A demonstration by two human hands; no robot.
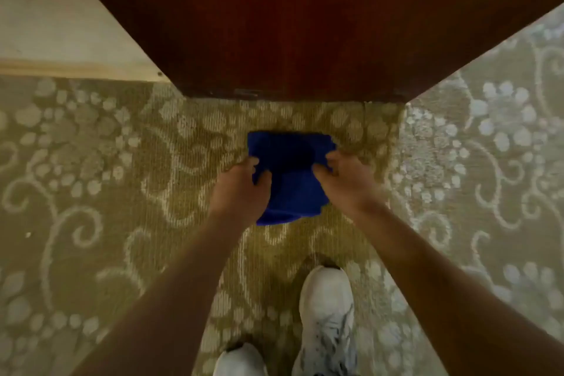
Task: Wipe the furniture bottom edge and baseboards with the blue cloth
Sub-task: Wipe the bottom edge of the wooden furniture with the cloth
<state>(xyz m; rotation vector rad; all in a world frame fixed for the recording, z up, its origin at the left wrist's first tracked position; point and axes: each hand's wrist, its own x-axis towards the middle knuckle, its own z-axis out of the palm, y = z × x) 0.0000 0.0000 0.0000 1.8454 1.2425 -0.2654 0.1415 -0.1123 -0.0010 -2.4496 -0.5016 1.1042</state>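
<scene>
A blue cloth is held out in front of me above the carpet. My left hand pinches its left edge and my right hand pinches its right edge, fingers curled into the fabric. Straight ahead stands dark red-brown wooden furniture; its bottom edge meets the carpet just beyond the cloth. A pale baseboard runs along the cream wall at the left, ending at the furniture.
Patterned olive and cream carpet covers the floor on all sides. My two white shoes stand on it below my arms. A small screw or mark sits on the baseboard end.
</scene>
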